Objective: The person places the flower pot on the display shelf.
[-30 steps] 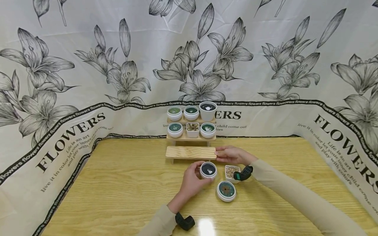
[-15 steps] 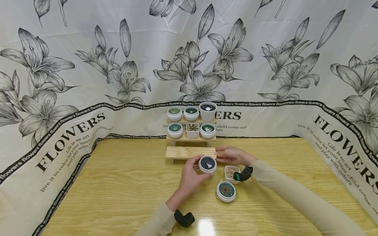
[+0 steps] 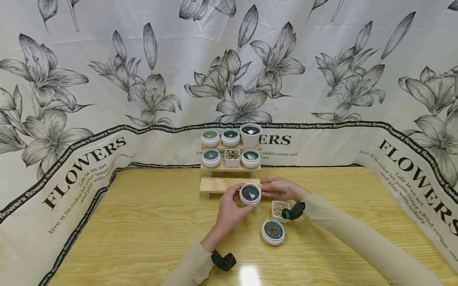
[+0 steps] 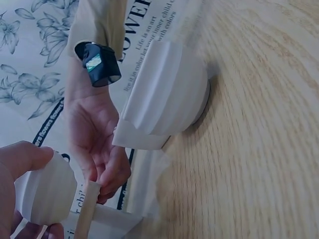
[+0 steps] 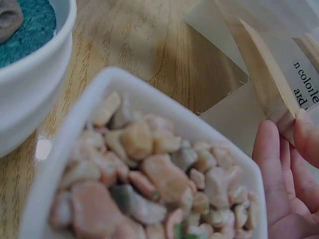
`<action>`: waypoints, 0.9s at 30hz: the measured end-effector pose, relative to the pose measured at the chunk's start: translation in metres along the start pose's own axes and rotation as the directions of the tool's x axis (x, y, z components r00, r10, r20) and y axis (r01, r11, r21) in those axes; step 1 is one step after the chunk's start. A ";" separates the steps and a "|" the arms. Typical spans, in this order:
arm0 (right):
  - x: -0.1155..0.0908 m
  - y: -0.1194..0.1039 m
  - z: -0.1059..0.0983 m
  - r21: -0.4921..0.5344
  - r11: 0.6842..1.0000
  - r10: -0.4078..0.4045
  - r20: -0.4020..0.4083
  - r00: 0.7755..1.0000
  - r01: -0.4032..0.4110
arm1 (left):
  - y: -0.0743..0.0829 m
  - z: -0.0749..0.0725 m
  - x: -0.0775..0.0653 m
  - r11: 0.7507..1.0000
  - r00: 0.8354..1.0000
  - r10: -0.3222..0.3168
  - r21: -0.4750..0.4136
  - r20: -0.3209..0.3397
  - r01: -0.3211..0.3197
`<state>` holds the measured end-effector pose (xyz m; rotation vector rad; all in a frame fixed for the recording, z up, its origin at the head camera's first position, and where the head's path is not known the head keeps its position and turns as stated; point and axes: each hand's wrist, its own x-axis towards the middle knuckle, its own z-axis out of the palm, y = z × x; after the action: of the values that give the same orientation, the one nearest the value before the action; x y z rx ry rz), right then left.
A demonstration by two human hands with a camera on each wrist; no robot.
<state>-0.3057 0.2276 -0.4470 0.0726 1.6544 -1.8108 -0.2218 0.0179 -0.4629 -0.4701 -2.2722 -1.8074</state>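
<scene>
In the head view my left hand [image 3: 229, 212] grips a small round white pot [image 3: 250, 193] with a dark filling and a white bit on top, held over the front right part of the lowest shelf board [image 3: 216, 184]. Fingers and thumb curl round the pot's [image 4: 52, 194] sides in the left wrist view. Whether its base touches the board cannot be told. My right hand [image 3: 282, 188] pinches the right end of that wooden board [image 5: 271, 79]. Under the right wrist stand a square white pot of pebbles [image 3: 280, 208] and a round white pot with teal filling [image 3: 273, 231].
Higher on the stepped stand [image 3: 230, 168], the middle shelf holds two round pots and a square pebble pot [image 3: 233, 158]. Three pots line the top shelf, the tallest [image 3: 251, 135] at right. Behind the wooden table [image 3: 150, 222] hangs a flower-printed cloth [image 3: 161, 143].
My left hand has carried the dark-filled pot up and away from me, from in front of the lowest board to over it. The right hand stays on the board's end.
</scene>
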 end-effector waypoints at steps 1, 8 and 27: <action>0.000 0.000 0.000 0.002 1.000 0.000 -0.001 1.000 0.000 | 0.000 0.000 0.001 1.000 1.000 0.001 0.008 -0.003 -0.001; 0.003 0.004 -0.002 -0.015 1.000 -0.014 0.016 1.000 0.014 | -0.001 0.004 0.008 1.000 1.000 0.008 0.015 -0.017 -0.008; -0.001 -0.001 -0.001 -0.044 0.999 -0.021 0.052 0.998 0.024 | 0.001 0.013 0.026 0.998 0.998 -0.026 0.048 -0.057 0.029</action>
<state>-0.3057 0.2283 -0.4463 -0.0118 1.6649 -1.7771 -0.2452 0.0336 -0.4554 -0.3760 -2.2899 -1.7503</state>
